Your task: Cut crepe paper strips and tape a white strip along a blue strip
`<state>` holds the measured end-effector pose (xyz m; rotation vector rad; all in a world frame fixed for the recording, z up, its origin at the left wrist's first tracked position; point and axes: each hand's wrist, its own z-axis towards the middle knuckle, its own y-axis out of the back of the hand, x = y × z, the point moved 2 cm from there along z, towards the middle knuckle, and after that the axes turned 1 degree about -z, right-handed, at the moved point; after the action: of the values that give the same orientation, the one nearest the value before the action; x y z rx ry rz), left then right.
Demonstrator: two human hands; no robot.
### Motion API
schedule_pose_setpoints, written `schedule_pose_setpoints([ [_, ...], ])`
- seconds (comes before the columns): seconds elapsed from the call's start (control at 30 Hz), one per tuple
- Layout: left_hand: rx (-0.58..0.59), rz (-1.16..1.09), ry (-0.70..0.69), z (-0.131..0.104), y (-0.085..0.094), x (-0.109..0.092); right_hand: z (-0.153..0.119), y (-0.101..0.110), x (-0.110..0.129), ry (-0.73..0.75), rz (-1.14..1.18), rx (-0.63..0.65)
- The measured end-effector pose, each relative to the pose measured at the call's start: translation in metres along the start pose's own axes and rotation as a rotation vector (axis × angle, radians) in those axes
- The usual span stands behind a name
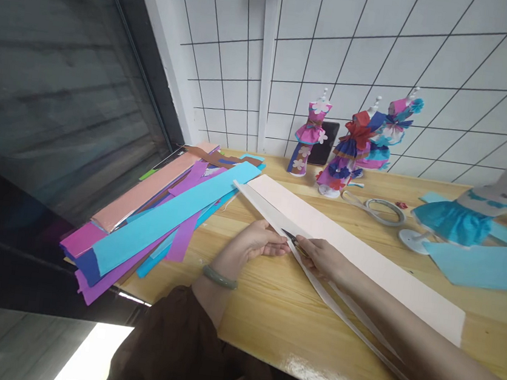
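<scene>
A long pale pink paper sheet lies diagonally on the wooden table. Along its near side runs a narrow white strip, partly apart from the sheet. My right hand is closed on small scissors, whose dark blades point left at the strip. Just left of the blades, my left hand pinches the strip's edge between thumb and fingers, palm side up. The strip's lower part passes under my right forearm, which hides some of it.
Coloured paper strips are piled at the left. Small dressed mannequins stand at the back before a white tiled wall. A tape roll, a mannequin in a blue skirt and light blue paper are at the right.
</scene>
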<state>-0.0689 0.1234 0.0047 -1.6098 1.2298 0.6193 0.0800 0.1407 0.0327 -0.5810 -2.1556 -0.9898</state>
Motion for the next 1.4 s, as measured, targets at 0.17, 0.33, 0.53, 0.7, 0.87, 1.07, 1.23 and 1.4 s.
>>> schedule_pose_setpoints([
  [0.17, 0.014, -0.001, -0.007, 0.0, 0.0, 0.0, 0.001, -0.001, 0.001, 0.011, 0.011, 0.014],
  [0.33, 0.035, -0.012, -0.011, 0.002, 0.002, 0.002, 0.003, -0.002, 0.002, 0.007, -0.016, -0.017],
  [0.53, 0.029, -0.008, -0.012, 0.001, 0.001, 0.001, 0.007, -0.002, -0.002, 0.047, -0.03, -0.043],
  [0.7, -0.004, -0.009, 0.005, 0.0, 0.004, -0.004, 0.01, -0.001, -0.005, 0.073, -0.079, -0.072],
  [0.87, -0.09, -0.005, -0.004, 0.0, 0.012, -0.009, 0.01, -0.002, -0.005, 0.098, -0.094, -0.076],
  [1.07, -0.109, -0.018, -0.052, 0.005, 0.017, -0.006, 0.008, -0.003, -0.005, 0.114, -0.071, -0.054],
  [1.23, -0.117, -0.018, -0.045, 0.004, 0.016, -0.005, 0.01, -0.004, -0.005, 0.112, -0.023, -0.037],
  [1.4, -0.116, -0.018, -0.037, 0.003, 0.014, -0.006, 0.014, -0.007, -0.002, 0.104, 0.022, 0.0],
])
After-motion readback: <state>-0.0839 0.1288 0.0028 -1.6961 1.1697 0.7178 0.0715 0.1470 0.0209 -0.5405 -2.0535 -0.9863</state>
